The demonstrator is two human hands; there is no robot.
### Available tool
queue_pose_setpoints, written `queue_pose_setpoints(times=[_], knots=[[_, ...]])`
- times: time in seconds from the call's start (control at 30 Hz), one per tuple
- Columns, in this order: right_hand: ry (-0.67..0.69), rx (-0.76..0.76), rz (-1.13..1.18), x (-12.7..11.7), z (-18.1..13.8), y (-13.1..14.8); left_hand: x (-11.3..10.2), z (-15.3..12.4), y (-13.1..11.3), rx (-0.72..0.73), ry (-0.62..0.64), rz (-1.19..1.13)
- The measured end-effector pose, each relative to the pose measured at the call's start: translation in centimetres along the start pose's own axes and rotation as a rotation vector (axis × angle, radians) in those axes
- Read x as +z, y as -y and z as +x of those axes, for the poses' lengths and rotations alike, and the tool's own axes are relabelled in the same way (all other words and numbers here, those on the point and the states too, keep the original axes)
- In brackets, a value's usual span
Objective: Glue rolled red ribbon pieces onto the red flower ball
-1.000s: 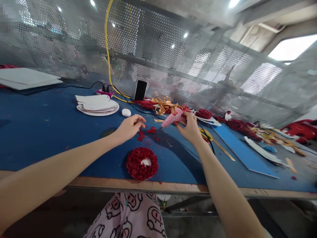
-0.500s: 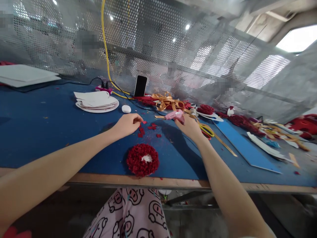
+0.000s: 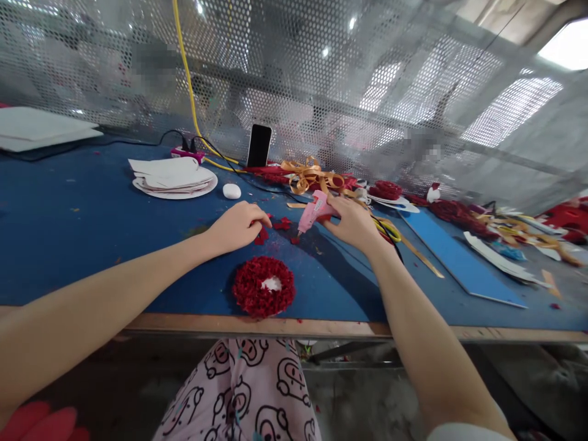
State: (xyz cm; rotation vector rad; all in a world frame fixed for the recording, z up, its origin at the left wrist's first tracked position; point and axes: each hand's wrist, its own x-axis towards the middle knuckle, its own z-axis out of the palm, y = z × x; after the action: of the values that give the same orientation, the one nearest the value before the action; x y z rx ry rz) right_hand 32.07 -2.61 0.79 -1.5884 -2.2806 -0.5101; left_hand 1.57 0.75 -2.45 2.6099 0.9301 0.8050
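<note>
My right hand (image 3: pixel 353 222) is wrapped round a pink glue gun (image 3: pixel 313 212), whose nozzle tilts down toward the blue table top (image 3: pixel 82 220). My left hand (image 3: pixel 236 225) rests on the table with its fingers pinched at small red petal pieces (image 3: pixel 281 225) scattered between the two hands. A round red flower wreath (image 3: pixel 264 285) with a white centre lies flat near the table's front edge, below both hands.
A stack of white paper discs (image 3: pixel 173 178), a small white oval object (image 3: pixel 231 191) and a black phone (image 3: pixel 259 146) leaning on the mesh wall stand behind. Gold ribbon (image 3: pixel 309 174), red flowers (image 3: pixel 386 190), a blue sheet (image 3: pixel 452 260) and paper scraps crowd the right side. A yellow cable (image 3: pixel 186 79) hangs down.
My right hand set the glue gun flatter on the table, then tilted it nozzle-down again nearer the petals. My left hand stayed pinched at the petal pieces. The camera tipped slightly downward.
</note>
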Motion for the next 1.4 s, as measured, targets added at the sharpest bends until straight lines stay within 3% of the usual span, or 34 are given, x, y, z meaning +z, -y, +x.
queue_pose_setpoints(times=[0.2,0.4,1.4], knots=[[-0.012,0.001,-0.007,0.1,0.0,0.0,0.0,0.0,-1.1,0.145,0.175,-0.17],[-0.011,-0.012,-0.019,0.2,0.0,0.2,0.7,0.1,-1.7,0.129,0.335,-0.209],[-0.015,0.024,-0.022,0.3,-0.1,0.1,0.9,0.2,-2.1,0.146,0.413,-0.077]])
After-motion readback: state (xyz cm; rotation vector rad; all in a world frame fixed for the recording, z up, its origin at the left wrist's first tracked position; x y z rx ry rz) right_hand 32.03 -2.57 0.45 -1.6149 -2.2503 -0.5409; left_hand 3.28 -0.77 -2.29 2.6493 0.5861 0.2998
